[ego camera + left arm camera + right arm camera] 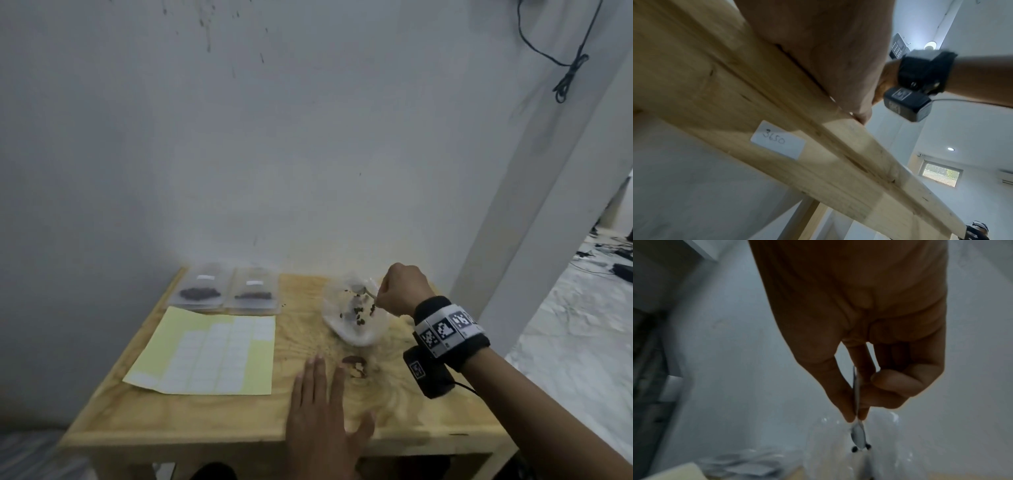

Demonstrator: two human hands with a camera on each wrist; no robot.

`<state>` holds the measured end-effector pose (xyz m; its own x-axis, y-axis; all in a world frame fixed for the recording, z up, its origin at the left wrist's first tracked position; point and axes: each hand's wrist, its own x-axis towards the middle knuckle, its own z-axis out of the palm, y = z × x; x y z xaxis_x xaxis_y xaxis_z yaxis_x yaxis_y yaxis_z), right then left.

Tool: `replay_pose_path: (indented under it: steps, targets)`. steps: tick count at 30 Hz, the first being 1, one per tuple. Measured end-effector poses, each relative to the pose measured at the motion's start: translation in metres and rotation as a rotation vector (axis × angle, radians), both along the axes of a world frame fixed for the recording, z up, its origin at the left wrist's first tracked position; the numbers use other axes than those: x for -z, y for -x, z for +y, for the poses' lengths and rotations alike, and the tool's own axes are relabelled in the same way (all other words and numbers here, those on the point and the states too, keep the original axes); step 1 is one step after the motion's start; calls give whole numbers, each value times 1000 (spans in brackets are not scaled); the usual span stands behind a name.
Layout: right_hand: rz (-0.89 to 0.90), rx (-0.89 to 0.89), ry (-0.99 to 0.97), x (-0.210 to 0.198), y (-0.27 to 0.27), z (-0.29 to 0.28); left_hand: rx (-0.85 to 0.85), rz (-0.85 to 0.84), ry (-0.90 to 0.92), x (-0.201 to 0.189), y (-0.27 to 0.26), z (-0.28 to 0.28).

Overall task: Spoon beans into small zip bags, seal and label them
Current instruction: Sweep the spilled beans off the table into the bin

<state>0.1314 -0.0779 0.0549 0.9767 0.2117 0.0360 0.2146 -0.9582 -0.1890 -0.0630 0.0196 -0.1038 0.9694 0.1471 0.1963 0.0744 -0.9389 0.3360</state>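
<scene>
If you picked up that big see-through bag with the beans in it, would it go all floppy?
Probably yes. The big clear bag looks thin and crumpled and lies slumped on the table, so it would likely sag. It seems light, since only a few beans are inside. Those loose beans would probably slide to the lowest corner.

On the table, two filled zip bags lie side by side at the back left; the label sheet lies just before them, the open bag of beans to their right
</scene>
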Motion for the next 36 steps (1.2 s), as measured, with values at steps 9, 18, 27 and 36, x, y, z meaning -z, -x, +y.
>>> replay_pose_path:
  steps: [9,18,27,36]
  targets:
    - [184,99,-22,-14,-15,4,2,33,-29,-6,4,0]
    - [455,175,-270,-15,-20,-30,-29,-78,-79,3,2,1]
    - [621,152,-187,-45,-12,-48,-41,-92,-82,3,4,0]
    - [709,235,-449,-22,-28,-73,-57,-82,-113,3,4,-1]
